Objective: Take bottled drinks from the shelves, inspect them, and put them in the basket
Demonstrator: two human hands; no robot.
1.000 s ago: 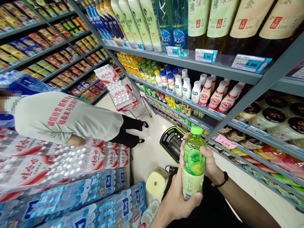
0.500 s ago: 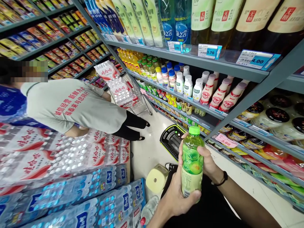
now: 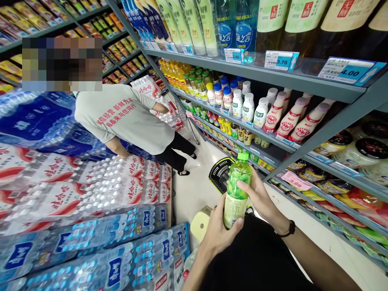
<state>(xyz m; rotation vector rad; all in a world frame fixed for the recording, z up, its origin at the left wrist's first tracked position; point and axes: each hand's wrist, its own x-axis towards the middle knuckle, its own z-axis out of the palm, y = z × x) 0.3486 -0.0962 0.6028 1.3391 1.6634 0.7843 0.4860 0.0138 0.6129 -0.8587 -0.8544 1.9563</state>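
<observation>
Between my two hands is a green drink bottle (image 3: 235,210) with a bright green cap, tilted slightly, its fruit-printed label facing me. My left hand (image 3: 218,232) is wrapped round the lower part, thumb across the front near the base. Higher up, my right hand (image 3: 260,196) grips the bottle from the right side, thumb on the label; its other fingers are partly hidden behind. A dark band circles my right wrist. Beyond the bottle, a black basket (image 3: 218,174) with a yellow-green rim rests on the floor, partly covered by the bottle.
Shelves of bottled drinks (image 3: 248,107) run along the right. Stacked water packs (image 3: 130,190) fill the left. A person in a grey shirt (image 3: 127,117) stands ahead beside a loaded shopping cart (image 3: 182,123). A pale yellow stool (image 3: 200,224) stands near my legs.
The bottle, in both hands, has moved slightly left and up in view. The person ahead has shifted right in view and straightened, with an arm reaching towards the cart.
</observation>
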